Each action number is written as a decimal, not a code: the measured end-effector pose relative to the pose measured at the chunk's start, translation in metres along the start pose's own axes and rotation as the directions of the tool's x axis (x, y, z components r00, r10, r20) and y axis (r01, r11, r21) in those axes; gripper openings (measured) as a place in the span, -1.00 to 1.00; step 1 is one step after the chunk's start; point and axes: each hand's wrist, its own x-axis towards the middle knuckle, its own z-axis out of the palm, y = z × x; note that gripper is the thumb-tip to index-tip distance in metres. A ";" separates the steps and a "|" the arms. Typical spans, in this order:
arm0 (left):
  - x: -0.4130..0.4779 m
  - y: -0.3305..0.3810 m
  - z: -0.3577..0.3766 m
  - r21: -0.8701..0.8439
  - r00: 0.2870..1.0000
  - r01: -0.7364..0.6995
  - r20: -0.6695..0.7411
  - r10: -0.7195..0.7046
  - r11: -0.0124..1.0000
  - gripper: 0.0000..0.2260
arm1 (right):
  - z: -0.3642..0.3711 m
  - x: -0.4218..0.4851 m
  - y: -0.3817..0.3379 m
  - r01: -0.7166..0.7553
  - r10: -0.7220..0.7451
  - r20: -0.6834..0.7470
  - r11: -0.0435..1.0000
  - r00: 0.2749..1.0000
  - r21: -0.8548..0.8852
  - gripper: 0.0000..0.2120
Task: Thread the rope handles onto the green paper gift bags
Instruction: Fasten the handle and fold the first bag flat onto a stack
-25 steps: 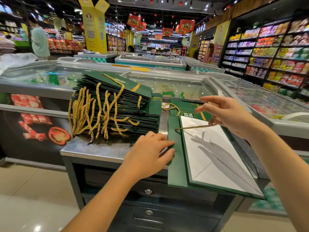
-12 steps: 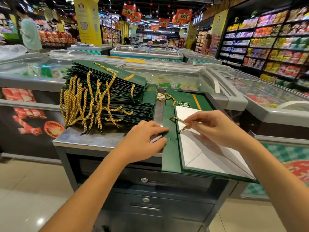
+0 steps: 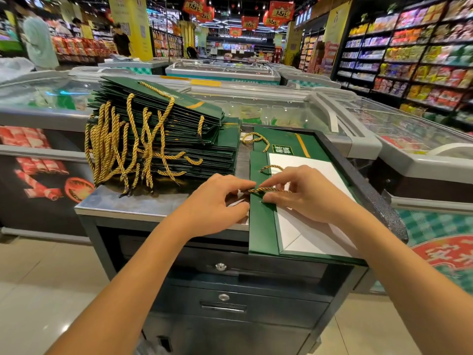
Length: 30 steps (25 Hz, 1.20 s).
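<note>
Many stacked bags (image 3: 166,124) beside left hand (image 3: 215,203)

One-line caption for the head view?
Left hand and right hand pinch a rope over a flat green bag; threaded bags stacked beside.

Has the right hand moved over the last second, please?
Yes. The right hand, pinching the rope, came nearer and left across the bag to its green edge, beside the left hand.

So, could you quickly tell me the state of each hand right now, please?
Left hand: pinching the green bag at its edge, by the gold rope.
Right hand: fingers pinching the gold rope.
</note>
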 end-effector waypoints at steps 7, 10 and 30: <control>-0.001 -0.001 0.000 -0.035 1.000 0.028 0.010 -0.027 0.999 -0.52 | 0.009 -0.006 0.010 -0.034 0.069 -0.079 0.925 0.995 0.379 -0.82; -0.001 -0.003 0.001 -0.002 1.000 0.020 -0.004 -0.020 1.000 -0.51 | 0.010 -0.007 0.012 -0.021 0.055 -0.075 0.919 0.996 0.393 -0.88; -0.002 -0.001 0.005 -0.094 0.997 0.068 -0.038 -0.072 0.993 -0.89 | 0.010 -0.014 0.013 0.009 0.058 -0.125 0.876 0.990 0.481 -0.92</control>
